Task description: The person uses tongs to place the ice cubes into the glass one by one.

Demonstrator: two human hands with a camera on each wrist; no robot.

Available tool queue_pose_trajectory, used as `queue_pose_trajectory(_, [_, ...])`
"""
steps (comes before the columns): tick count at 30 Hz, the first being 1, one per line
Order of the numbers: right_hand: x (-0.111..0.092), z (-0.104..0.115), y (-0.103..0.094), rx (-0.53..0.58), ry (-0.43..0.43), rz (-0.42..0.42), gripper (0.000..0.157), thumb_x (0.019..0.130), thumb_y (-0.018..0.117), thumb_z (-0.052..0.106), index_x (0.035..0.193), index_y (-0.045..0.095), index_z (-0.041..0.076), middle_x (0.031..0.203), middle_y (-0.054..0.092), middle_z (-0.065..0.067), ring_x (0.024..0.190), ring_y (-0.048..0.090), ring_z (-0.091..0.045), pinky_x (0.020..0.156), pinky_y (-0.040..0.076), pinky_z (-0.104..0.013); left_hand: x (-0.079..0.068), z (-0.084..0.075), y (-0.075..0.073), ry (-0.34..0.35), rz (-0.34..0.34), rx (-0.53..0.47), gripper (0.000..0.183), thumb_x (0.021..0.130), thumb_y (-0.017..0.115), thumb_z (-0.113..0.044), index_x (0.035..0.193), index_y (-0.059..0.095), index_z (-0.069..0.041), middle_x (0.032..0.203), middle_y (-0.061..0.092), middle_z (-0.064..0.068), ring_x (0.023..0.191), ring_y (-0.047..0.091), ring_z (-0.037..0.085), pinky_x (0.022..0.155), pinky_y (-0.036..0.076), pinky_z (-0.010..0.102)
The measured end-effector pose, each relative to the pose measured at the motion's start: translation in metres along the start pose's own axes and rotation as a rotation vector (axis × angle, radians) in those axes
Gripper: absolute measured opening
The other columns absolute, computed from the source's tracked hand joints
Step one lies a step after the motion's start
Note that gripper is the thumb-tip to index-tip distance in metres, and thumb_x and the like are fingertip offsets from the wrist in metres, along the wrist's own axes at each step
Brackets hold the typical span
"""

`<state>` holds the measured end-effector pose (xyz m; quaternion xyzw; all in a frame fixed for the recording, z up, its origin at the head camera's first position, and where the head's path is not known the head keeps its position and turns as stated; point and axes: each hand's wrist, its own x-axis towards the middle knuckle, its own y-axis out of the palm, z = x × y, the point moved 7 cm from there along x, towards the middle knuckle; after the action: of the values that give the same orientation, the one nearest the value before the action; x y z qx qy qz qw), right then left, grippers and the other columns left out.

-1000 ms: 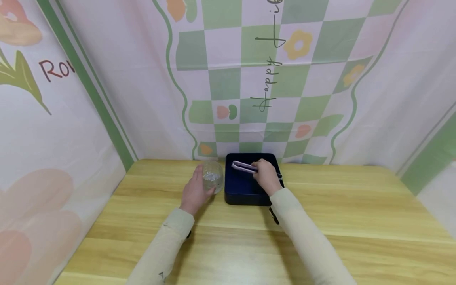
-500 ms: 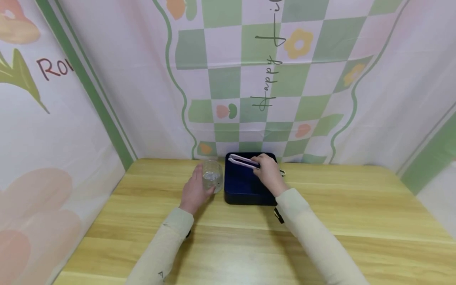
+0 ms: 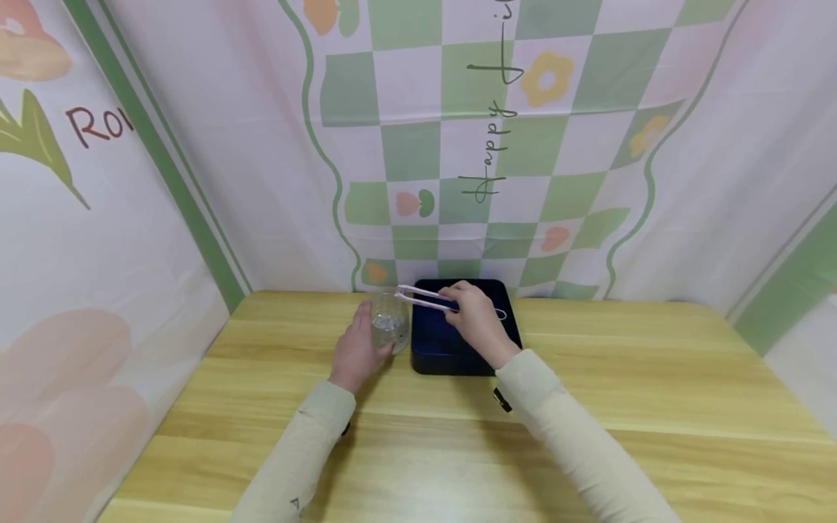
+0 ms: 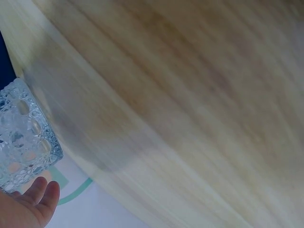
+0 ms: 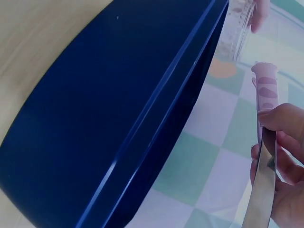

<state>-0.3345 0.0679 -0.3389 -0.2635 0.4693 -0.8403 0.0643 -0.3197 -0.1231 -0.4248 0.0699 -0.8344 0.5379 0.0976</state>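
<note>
In the head view my left hand [image 3: 356,354] holds a clear glass [image 3: 390,325] from its left side, with the thumb at the near side. Bumpy texture covers the glass [image 4: 23,137] in the left wrist view, and pale round spots show in it. My right hand [image 3: 476,319] grips a pair of tongs [image 3: 425,296] over a dark blue tray [image 3: 451,363]. The tongs' pale tips reach left to the glass's upper rim, slightly apart. In the right wrist view, thumb and fingers pinch the metal arms of the tongs [image 5: 260,194]; whether the tips hold anything is too small to tell.
The glass stands just left of the tray on a wooden table [image 3: 418,450]. A patterned cloth [image 3: 471,160] hangs right behind the table's far edge, and another printed cloth [image 3: 118,290] hangs at the left.
My right hand has lifted the tongs and carried them left, from over the tray to the glass's rim. The left hand and the glass have stayed in place.
</note>
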Motion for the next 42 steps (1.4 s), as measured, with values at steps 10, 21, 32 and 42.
queue_pose_trajectory(10, [-0.002,0.018,0.013,-0.079,-0.080,0.052,0.032,0.080,0.072,0.000,0.111,0.069,0.003,0.109,0.067,-0.013,0.098,0.063,-0.029,0.083,0.058,-0.037,0.001,0.000,0.001,-0.014,0.014,-0.034,0.093,0.081,0.074,-0.035,0.150,0.020,-0.003,0.152,0.034,0.017,0.110,0.060,0.038,0.091,0.056,0.048])
queue_pose_trajectory(21, [-0.005,0.025,0.021,-0.121,-0.126,0.045,0.031,0.077,0.073,-0.002,0.107,0.071,0.002,0.105,0.068,-0.013,0.094,0.063,-0.027,0.081,0.059,-0.035,0.001,0.000,-0.002,-0.009,0.011,-0.056,0.094,0.079,0.076,-0.032,0.149,0.021,-0.003,0.149,0.038,0.018,0.111,0.060,0.039,0.091,0.056,0.049])
queue_pose_trajectory(32, [-0.005,0.025,0.023,-0.131,-0.117,0.049,0.031,0.078,0.073,-0.001,0.108,0.071,0.002,0.106,0.068,-0.013,0.093,0.064,-0.026,0.081,0.059,-0.034,0.002,0.001,0.000,-0.009,0.018,-0.047,0.094,0.079,0.076,-0.032,0.150,0.020,-0.004,0.150,0.037,0.017,0.112,0.059,0.038,0.094,0.055,0.049])
queue_pose_trajectory(42, [-0.005,0.023,0.021,-0.127,-0.104,0.056,0.031,0.078,0.073,-0.001,0.109,0.070,0.002,0.106,0.067,-0.013,0.095,0.064,-0.027,0.082,0.059,-0.034,0.002,-0.001,-0.002,-0.004,0.021,-0.024,0.093,0.080,0.076,-0.033,0.149,0.022,-0.002,0.150,0.037,0.018,0.110,0.060,0.039,0.091,0.056,0.050])
